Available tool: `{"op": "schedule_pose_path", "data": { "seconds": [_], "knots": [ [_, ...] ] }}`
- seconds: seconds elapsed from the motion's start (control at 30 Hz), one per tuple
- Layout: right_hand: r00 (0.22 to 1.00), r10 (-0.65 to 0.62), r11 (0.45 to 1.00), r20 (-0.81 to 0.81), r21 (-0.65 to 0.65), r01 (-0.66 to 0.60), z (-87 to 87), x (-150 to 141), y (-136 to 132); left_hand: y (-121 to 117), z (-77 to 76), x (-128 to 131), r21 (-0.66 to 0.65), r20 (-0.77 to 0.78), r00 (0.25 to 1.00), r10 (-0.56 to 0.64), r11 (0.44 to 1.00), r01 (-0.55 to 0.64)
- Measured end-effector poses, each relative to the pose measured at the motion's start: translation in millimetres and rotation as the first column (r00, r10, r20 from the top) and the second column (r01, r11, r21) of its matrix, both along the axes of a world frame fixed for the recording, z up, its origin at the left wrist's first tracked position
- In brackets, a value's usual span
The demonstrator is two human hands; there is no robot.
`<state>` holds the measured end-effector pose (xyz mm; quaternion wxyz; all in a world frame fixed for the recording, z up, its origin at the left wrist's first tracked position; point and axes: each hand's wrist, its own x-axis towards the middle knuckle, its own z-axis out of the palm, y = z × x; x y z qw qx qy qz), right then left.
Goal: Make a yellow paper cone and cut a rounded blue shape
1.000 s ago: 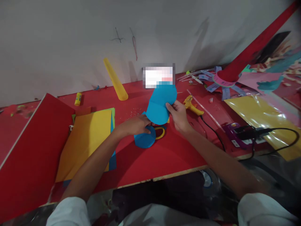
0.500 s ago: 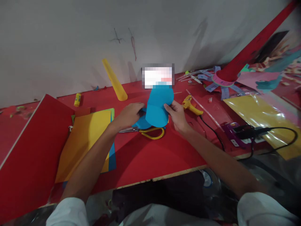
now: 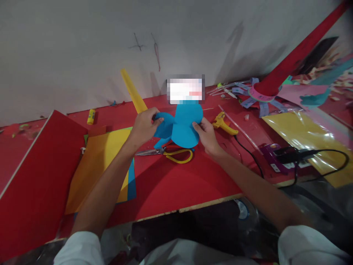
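Between my hands, above the red table, is a blue paper cut-out (image 3: 186,127) with rounded, petal-like lobes. My left hand (image 3: 147,123) pinches a lobe at its left side, which bends toward me. On the right edge, my right hand (image 3: 206,134) grips the paper with the thumb on its front face. Scissors (image 3: 178,155) with yellow handles lie on the table just below the cut-out, their blades pointing left. Another blue paper piece (image 3: 162,142) shows partly beneath the cut-out, and I cannot tell whether it is joined to it.
A yellow glue gun (image 3: 225,124) with a black cord lies to the right, near a purple power strip (image 3: 271,152). Coloured sheets (image 3: 102,162) and a red board (image 3: 41,176) are at left. A yellow paper cone (image 3: 132,88) and a glue stick (image 3: 91,116) stand behind.
My left hand has moved left and slightly up, drawing the left lobe out so that it spreads beside the others. My right hand has stayed nearly still.
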<state>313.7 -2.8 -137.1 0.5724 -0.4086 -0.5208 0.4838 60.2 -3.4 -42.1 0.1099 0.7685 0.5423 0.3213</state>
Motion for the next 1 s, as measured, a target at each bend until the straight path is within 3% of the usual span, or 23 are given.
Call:
{"op": "schedule_pose_path", "data": {
  "seconds": [0.33, 0.53, 1.0],
  "knots": [
    [0.998, 0.05, 0.997, 0.045, 0.052, -0.052, -3.7, 0.4, 0.6, -19.2, 26.1, 3.5, 0.197, -0.026, 0.994, 0.106, 0.975, -0.099],
    [0.996, 0.052, 0.998, 0.077, 0.027, -0.054, -6.0, 0.3, 1.6, -26.5, 35.2, 7.9, 0.173, -0.004, 0.999, 0.036, 0.984, -0.035],
    [0.991, 0.077, 0.996, 0.106, 0.042, -0.082, -10.3, 2.5, 3.6, -28.0, 33.4, 15.3, 0.099, 0.072, 0.993, -0.093, 0.991, 0.086]
  ]
}}
